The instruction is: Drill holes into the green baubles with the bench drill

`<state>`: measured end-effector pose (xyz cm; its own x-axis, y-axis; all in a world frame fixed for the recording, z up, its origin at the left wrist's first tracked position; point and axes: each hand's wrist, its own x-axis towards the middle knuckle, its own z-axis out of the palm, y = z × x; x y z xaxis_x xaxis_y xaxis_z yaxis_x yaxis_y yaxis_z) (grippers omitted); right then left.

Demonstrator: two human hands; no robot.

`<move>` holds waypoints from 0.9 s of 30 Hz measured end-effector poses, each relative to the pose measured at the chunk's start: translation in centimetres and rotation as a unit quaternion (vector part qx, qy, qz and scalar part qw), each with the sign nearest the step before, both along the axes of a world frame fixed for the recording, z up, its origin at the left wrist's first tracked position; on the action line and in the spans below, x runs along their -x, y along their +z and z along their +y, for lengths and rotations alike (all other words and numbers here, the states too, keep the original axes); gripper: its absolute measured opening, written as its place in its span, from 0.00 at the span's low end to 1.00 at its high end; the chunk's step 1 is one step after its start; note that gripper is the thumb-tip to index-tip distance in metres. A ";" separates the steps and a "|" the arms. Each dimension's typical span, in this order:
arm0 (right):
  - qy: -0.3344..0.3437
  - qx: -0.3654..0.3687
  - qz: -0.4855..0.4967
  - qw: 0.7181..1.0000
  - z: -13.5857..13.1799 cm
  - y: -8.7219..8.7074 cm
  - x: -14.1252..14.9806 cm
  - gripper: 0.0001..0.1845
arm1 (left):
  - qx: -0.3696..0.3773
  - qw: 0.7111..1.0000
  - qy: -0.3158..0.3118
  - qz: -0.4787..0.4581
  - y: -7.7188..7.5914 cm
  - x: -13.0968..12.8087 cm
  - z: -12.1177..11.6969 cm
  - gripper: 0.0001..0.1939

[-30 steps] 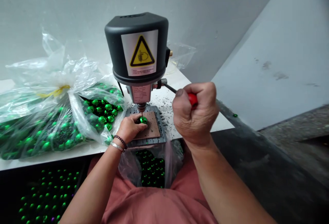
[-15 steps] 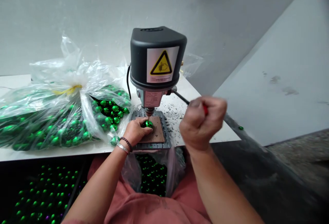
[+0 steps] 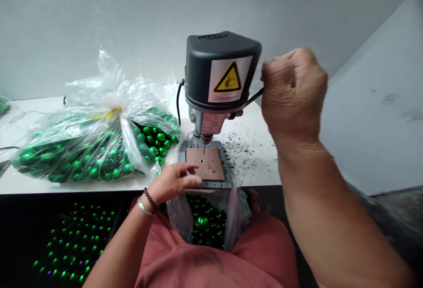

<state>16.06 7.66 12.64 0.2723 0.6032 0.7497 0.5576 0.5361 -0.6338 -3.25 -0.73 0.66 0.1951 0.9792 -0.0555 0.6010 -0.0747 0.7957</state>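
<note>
The left hand (image 3: pixel 173 182) is open near the small drill press (image 3: pixel 221 72), holding nothing. The right hand (image 3: pixel 294 94) closes on the black lever (image 3: pixel 255 97), well apart.

The drill press (image 3: pixel 220 72) blocks the way ahead of its brown pad (image 3: pixel 206 164); a bulging bag of green baubles (image 3: pixel 77 147) hems the left; the counter (image 3: pixel 254 164) rightward seems passable.

Left hand (image 3: pixel 173 182): bare, palm down, fingers slightly spread and pointing right | Left wrist (image 3: pixel 148 204): circled by a thin silver metal bangle (image 3: pixel 143 207) and a dark beaded bracelet (image 3: pixel 150 199) | Right hand (image 3: pixel 294 94): bare, clenched in a tight fist, held high | Right forearm (image 3: pixel 317 204): bare, rising steeply from lower right
</note>
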 end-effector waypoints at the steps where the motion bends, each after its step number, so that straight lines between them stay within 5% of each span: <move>1: 0.000 0.001 0.001 1.000 0.0 0.1 0.0 0.12 | -0.027 0.998 0.054 0.018 -0.1 0.3 0.7 0.21; 4: 0.009 0.001 0.007 1.000 -0.1 0.2 0.0 0.12 | -0.109 0.958 0.214 0.155 -0.8 1.7 3.4 0.19; 6: 0.019 0.000 0.010 1.000 -0.1 0.2 0.0 0.13 | -0.140 0.916 0.266 0.267 -1.5 3.0 4.5 0.21; 14: 0.018 -0.013 0.015 1.000 0.0 -0.1 -0.1 0.14 | -0.113 0.854 0.207 0.464 -3.1 4.6 2.7 0.27; 23: 0.026 -0.023 0.015 0.999 -0.1 -0.2 -0.1 0.13 | -0.094 0.888 0.125 0.432 -4.1 6.7 3.5 0.28; 27: 0.030 -0.036 0.012 0.999 -0.1 -0.4 -0.2 0.14 | -0.059 0.899 0.165 0.401 -4.5 6.2 5.3 0.26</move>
<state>16.24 7.57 12.21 0.2554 0.5643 0.7851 0.5075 0.6129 -0.6056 -9.43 4.52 -3.83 -0.1629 0.9849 0.0592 0.9832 0.1570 0.0936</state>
